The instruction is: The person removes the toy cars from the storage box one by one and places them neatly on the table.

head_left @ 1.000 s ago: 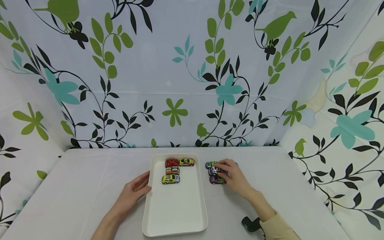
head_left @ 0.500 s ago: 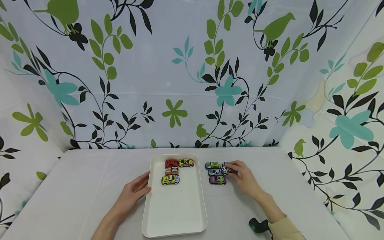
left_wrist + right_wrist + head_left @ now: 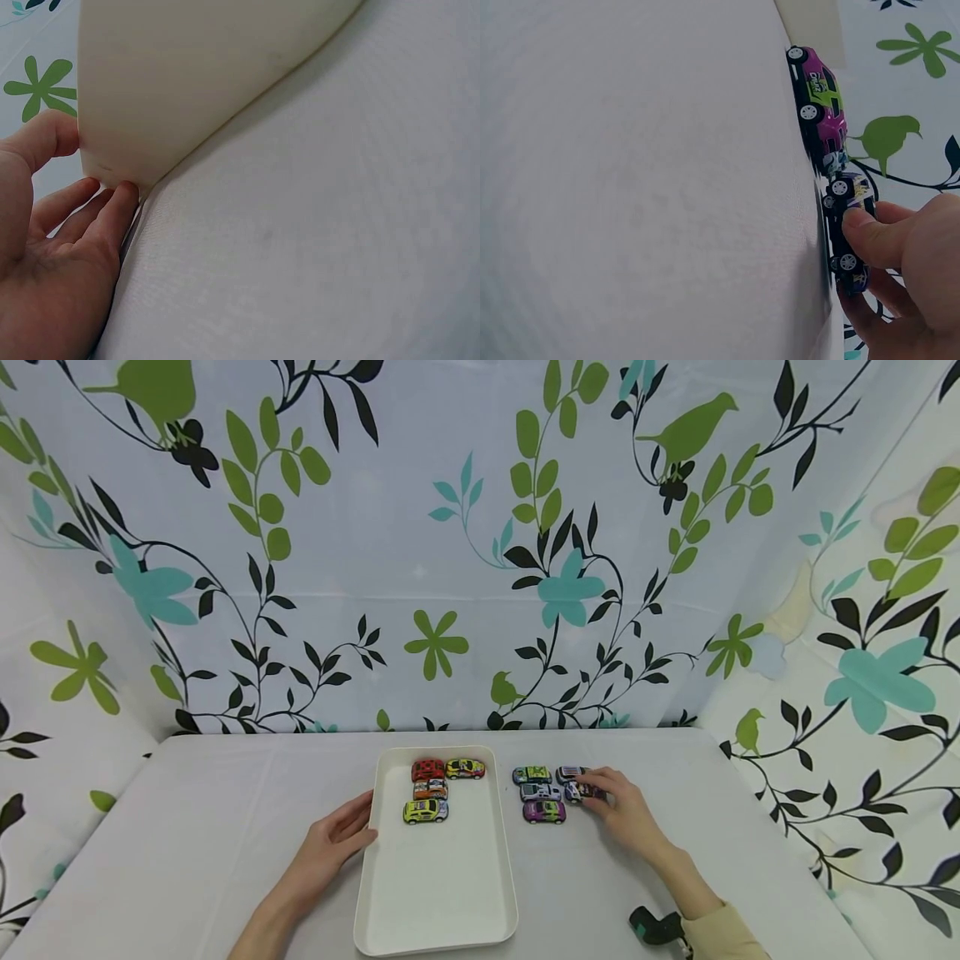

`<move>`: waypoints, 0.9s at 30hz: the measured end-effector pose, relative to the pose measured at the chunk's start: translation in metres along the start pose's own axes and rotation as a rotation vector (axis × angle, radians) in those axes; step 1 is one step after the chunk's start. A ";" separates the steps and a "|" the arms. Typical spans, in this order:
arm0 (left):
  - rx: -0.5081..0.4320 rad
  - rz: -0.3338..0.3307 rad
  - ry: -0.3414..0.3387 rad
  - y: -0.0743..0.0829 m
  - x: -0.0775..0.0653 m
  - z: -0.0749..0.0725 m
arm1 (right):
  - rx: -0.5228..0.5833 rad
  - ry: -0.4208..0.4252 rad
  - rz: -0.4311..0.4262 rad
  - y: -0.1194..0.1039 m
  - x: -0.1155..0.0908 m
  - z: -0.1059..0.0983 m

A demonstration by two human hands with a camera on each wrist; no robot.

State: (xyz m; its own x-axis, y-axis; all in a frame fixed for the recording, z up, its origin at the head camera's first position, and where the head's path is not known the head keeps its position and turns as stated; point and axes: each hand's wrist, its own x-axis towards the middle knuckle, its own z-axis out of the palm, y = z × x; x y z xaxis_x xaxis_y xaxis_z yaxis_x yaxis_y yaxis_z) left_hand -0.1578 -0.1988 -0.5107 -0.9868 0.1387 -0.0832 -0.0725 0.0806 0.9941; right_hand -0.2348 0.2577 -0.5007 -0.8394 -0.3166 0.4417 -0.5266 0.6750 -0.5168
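My left hand point(image 3: 336, 837) rests against the left wall of a white tray point(image 3: 435, 893), its thumb and fingertips touching the side in the left wrist view. Inside the tray sit a red toy car point(image 3: 428, 769), a yellow one point(image 3: 465, 768), an orange-and-white one point(image 3: 431, 789) and a yellow-green one point(image 3: 426, 811). Right of the tray, my right hand point(image 3: 624, 810) pinches a dark toy car point(image 3: 847, 232) between thumb and fingers, low at the table. Around it stand a green toy car point(image 3: 532, 774), a silver one point(image 3: 540, 792), a purple one point(image 3: 544, 812) and a partly covered one point(image 3: 570, 773).
A black device point(image 3: 656, 927) is strapped at my right wrist, by the beige sleeve point(image 3: 723, 935). White cloth covers the table point(image 3: 225, 810). A leaf-and-bird patterned curtain point(image 3: 480, 568) hangs behind and at both sides.
My right hand has moved right from above the silver car, shifting the dark car to the right, then slightly nearer me, beside the partly covered car. My left hand has stayed at the tray.
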 end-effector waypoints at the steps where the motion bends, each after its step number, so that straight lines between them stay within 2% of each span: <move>1: 0.000 0.002 -0.001 0.000 0.000 0.000 | 0.011 -0.006 0.009 0.001 -0.001 0.000; 6: 0.002 0.008 -0.004 -0.001 0.000 -0.001 | 0.042 -0.025 0.018 0.004 -0.003 0.001; 16: 0.001 0.001 0.000 0.000 0.001 0.000 | 0.018 -0.011 0.009 0.007 -0.005 0.004; 27: 0.005 -0.013 0.002 0.002 0.000 0.000 | -0.007 0.084 0.055 0.007 -0.006 0.002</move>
State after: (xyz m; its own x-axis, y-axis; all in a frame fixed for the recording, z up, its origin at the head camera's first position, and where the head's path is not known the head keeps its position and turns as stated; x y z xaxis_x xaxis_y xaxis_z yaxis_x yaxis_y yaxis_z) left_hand -0.1583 -0.1991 -0.5086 -0.9861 0.1357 -0.0955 -0.0841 0.0870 0.9927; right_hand -0.2344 0.2630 -0.5086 -0.8526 -0.2220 0.4730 -0.4787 0.6946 -0.5369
